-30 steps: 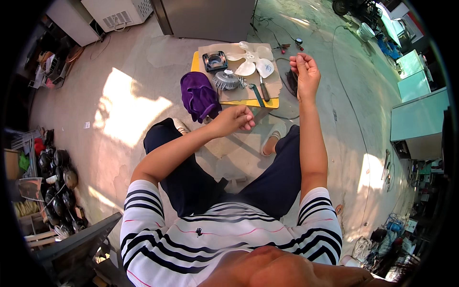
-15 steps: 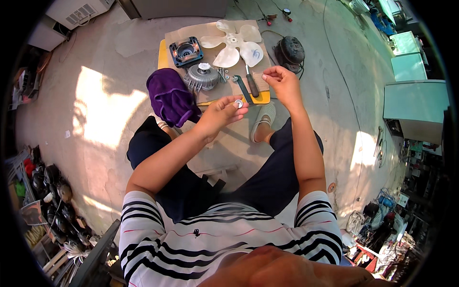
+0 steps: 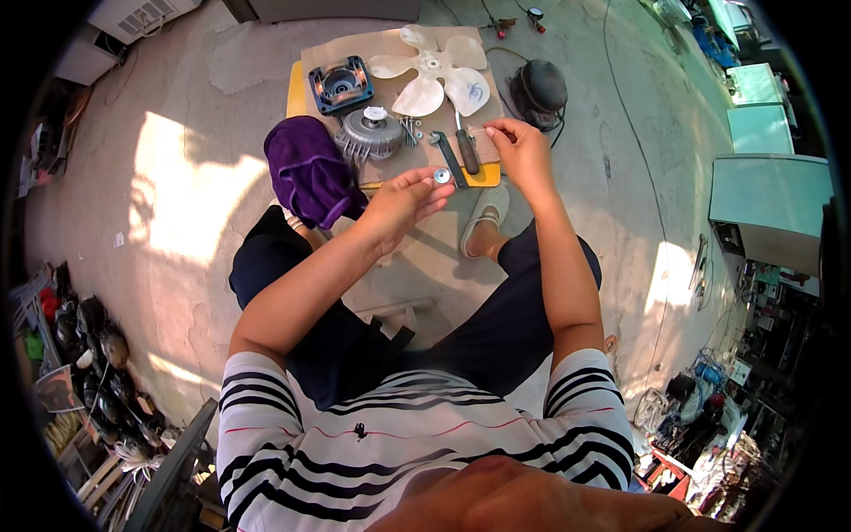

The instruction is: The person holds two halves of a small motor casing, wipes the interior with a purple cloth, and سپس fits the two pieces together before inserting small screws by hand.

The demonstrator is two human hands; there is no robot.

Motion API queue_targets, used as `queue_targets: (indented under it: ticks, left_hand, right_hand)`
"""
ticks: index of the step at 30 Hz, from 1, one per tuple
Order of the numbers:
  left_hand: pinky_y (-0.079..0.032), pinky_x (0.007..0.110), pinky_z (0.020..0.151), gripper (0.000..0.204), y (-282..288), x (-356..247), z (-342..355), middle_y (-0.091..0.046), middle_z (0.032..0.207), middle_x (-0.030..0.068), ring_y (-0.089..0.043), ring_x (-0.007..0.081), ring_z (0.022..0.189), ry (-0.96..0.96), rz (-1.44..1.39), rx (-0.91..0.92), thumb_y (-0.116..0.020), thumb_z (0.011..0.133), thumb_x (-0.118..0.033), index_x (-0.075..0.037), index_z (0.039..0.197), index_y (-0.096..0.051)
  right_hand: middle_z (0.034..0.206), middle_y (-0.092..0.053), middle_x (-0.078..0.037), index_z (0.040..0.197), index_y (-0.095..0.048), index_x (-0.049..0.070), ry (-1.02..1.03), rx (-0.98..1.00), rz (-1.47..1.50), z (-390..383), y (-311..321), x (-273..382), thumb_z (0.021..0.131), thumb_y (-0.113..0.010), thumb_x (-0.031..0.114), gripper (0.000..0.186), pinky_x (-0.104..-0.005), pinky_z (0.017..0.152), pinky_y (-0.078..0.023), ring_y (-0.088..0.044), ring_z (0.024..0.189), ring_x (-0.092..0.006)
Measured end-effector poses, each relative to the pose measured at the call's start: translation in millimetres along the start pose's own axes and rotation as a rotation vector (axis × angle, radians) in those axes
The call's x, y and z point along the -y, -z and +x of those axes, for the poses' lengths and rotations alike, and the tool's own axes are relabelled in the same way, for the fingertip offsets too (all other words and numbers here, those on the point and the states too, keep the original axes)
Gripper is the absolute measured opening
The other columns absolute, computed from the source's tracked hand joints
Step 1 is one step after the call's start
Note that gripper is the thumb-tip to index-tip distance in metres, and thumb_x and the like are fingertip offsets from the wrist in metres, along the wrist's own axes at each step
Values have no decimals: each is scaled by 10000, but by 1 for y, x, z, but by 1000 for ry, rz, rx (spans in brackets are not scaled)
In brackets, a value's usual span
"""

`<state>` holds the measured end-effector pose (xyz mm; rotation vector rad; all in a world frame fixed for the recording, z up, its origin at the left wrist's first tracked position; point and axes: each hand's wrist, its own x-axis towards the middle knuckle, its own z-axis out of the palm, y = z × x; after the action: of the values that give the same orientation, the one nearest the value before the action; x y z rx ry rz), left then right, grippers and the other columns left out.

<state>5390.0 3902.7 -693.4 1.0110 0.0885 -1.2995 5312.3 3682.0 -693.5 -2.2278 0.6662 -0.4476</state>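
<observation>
My left hand (image 3: 401, 211) holds a small silvery washer (image 3: 441, 176) between thumb and fingers, just below a wrench (image 3: 448, 155). My right hand (image 3: 525, 160) has its fingertips pinched beside the screwdriver (image 3: 464, 149); whatever they hold is too small to name. On cardboard (image 3: 372, 40) over a yellow board (image 3: 483, 179) lie a white five-blade fan (image 3: 421, 93), a round finned metal motor (image 3: 372, 140), a dark square housing with copper windings (image 3: 340, 84) and several bolts (image 3: 409, 130). A purple cloth bag (image 3: 306, 168) sits at the board's left corner.
A black compressor (image 3: 539, 93) stands right of the board, with hoses and gauges (image 3: 534, 16) behind. Pale green appliances (image 3: 767, 213) line the right side. Piles of parts (image 3: 106, 363) fill the lower left. A grey cabinet (image 3: 324, 9) is at the back.
The view has shifted. My right hand has come inward from beyond the board's right edge, and my left hand has turned, showing the washer in its fingers.
</observation>
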Motion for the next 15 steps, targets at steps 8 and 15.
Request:
queue_targets:
  ticks: [8,15]
  left_hand:
    - [-516,284,980,270,4,1,1,-672,1169,61,-656,131,1074,6,-28,18,-501,1026,-106,-22,1274,-567]
    - [-554,254,895,262,3,2,-2,-701,1117,36,-676,97,999,-21,19,-18,-631,978,-153,-50,1218,-618]
  right_hand:
    - [930,-704,-101,1009,-732,38,33,219,193,-29,7,48,871,-715,171,193,-297,693,-537,-694,774,-192]
    - [917,-701,-92,998,-740,59,118,371,61,-39,1,58,843,-740,157,184,-297,718,-541,-683,783,-187]
